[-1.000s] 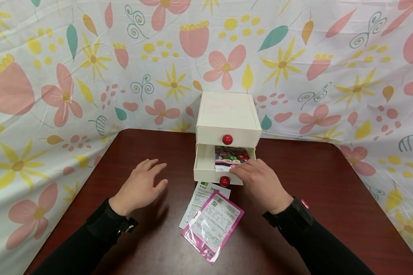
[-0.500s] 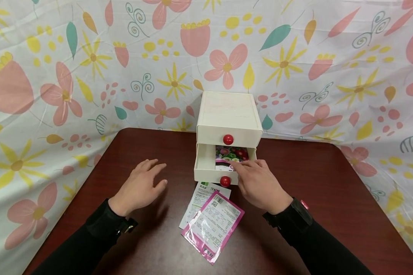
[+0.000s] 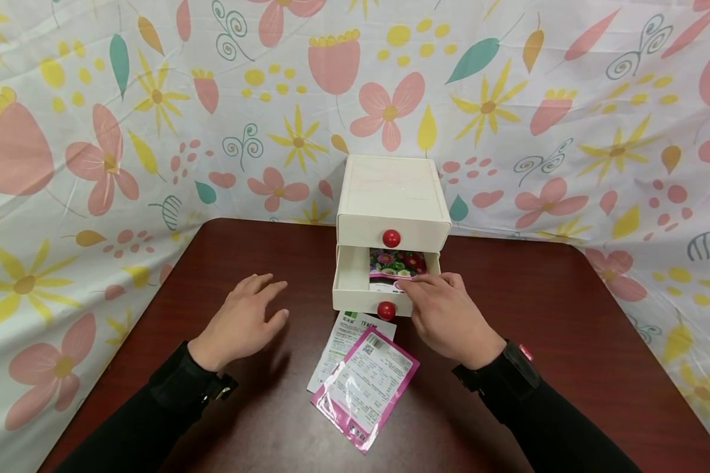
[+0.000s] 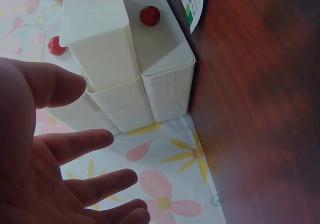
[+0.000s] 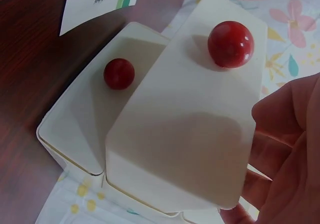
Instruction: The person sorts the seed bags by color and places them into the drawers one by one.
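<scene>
A white drawer unit (image 3: 393, 190) with red knobs stands on the table, its middle drawer (image 3: 355, 299) pulled out. Inside lies a packet with a flower picture (image 3: 393, 264), looking like a seed packet. My right hand (image 3: 449, 318) reaches over the drawer's front, fingertips at the packet's lower right. In the right wrist view the fingers (image 5: 262, 149) go behind the drawer front, so their grip is hidden. My left hand (image 3: 239, 322) hovers left of the unit, fingers spread and holding nothing. In front lie a pink-edged packet (image 3: 367, 387) and, partly beneath it, a white-and-green packet (image 3: 334, 358).
The shut top drawer (image 3: 361, 230) sits above the pulled-out one. A shut bottom drawer (image 4: 170, 44) shows in the left wrist view. Behind the dark wooden table (image 3: 544, 309) hangs a flower-patterned cloth (image 3: 213, 164).
My right fingers have shifted slightly over the packet in the drawer, and its lower edge shows a little differently. The left hand and the two packets on the table stay put.
</scene>
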`<state>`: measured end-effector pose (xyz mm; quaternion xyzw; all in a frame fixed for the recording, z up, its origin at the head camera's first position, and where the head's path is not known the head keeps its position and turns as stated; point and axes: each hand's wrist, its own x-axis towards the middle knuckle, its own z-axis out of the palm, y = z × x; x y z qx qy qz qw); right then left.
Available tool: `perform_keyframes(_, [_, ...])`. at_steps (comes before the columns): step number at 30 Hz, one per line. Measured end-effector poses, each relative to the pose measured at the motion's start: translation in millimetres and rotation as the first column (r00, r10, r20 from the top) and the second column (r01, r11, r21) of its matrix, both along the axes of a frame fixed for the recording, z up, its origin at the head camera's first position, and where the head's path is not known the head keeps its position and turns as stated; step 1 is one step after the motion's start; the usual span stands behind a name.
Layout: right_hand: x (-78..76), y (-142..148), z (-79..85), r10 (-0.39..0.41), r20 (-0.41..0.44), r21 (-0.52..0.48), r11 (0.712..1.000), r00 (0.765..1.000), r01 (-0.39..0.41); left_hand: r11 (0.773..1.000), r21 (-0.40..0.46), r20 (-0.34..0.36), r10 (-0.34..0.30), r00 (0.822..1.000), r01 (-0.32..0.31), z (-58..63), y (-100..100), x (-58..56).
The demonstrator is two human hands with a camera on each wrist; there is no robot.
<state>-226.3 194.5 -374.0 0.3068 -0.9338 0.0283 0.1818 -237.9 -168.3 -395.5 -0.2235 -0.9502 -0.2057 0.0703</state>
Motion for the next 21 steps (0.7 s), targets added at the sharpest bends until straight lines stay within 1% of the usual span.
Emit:
perform_keyframes(3, [3.6, 1.2, 1.8, 0.003, -0.025, -0.025, 1.0, 1.0, -0.004, 1.0, -0.001, 0.015, 0.003, 1.0, -0.003, -0.3, 0.2, 0.5])
perform_keyframes(7, [10.7, 5.0, 5.9, 0.027, -0.067, -0.065, 0.997, 0.997, -0.031, 1.0, -0.007, 0.034, 0.001, 0.999, -0.001, -0.9, 0.3, 1.3])
perform_keyframes(10, [17.0, 10.0, 10.9, 0.048, -0.093, -0.091, 0.994, 0.995, -0.057, 1.0, -0.008, 0.042, -0.01, 0.999, 0.01, -1.5, 0.1, 2.8])
perform_keyframes(13, [23.6, 16.7, 17.7, 0.048, -0.107, -0.116, 0.991, 0.993, -0.06, 0.999, -0.003, 0.053, -0.032, 0.998, 0.032, -3.1, -1.1, 5.1])
perform_keyframes(15, [28.5, 22.9, 23.6, 0.032, -0.113, -0.131, 0.99, 0.993, -0.047, 0.998, 0.006, 0.069, -0.066, 0.995, 0.065, -3.9, -2.2, 7.2])
perform_keyframes(17, [33.0, 30.4, 30.9, 0.009, -0.121, -0.148, 0.989, 0.993, -0.027, 0.993, 0.021, 0.093, -0.118, 0.989, 0.117, -4.0, -3.8, 9.6])
perform_keyframes(21, [40.9, 48.6, 46.2, -0.041, -0.131, -0.193, 0.981, 0.991, 0.015, 0.974, 0.031, 0.126, -0.228, 0.965, 0.226, -3.0, -6.6, 14.7])
